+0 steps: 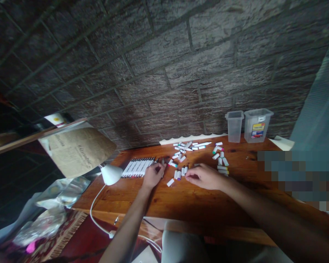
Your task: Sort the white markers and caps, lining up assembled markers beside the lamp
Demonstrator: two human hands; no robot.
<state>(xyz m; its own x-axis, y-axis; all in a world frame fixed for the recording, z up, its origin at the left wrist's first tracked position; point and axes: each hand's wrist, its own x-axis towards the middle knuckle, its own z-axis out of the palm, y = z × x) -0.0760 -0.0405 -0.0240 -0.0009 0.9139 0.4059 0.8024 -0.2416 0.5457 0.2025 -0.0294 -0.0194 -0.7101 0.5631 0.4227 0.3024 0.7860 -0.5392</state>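
On the desk (181, 204), left hand (153, 176) and right hand (204, 177) rest beside caps (178, 174); grips unclear.

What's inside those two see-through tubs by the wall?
Nothing shows through the smaller tub or the bigger tub; its sticker hides part of the inside.

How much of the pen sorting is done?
Done: a row of markers lies side by side on the desk. In hand: the left hand touches the row's end, and the right hand is beside some loose caps. Left: a scatter of caps and markers lies farther back.
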